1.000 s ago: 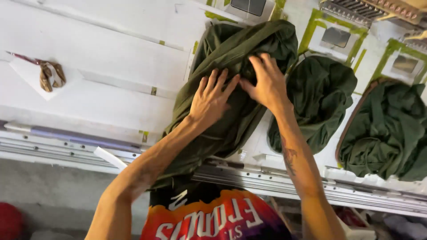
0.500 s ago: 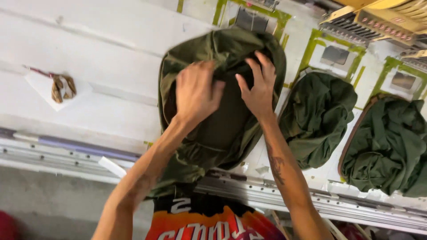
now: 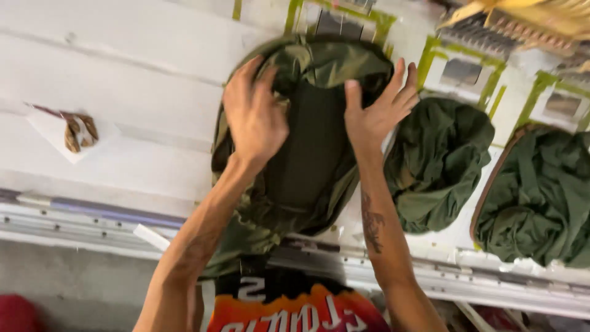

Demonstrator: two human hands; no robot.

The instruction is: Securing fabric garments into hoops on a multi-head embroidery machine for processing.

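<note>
A dark olive-green fabric piece (image 3: 307,160) lies on a white work table (image 3: 123,67), its lower end hanging over the near edge. My left hand (image 3: 255,114) presses flat on its upper left part with the fingers curled over the fabric's edge. My right hand (image 3: 378,107) rests on its upper right side, fingers spread and partly lifted. Neither hand encloses the cloth.
Two more bundles of green fabric lie to the right, one in the middle (image 3: 439,163) and one at the far right (image 3: 541,197). A small brown scrap on a white paper (image 3: 78,131) sits at the left. Metal rails (image 3: 92,215) run along the table's near edge.
Both hands have slid up the fabric toward its far end and spread apart. The right hand's fingers have lifted and fanned out.
</note>
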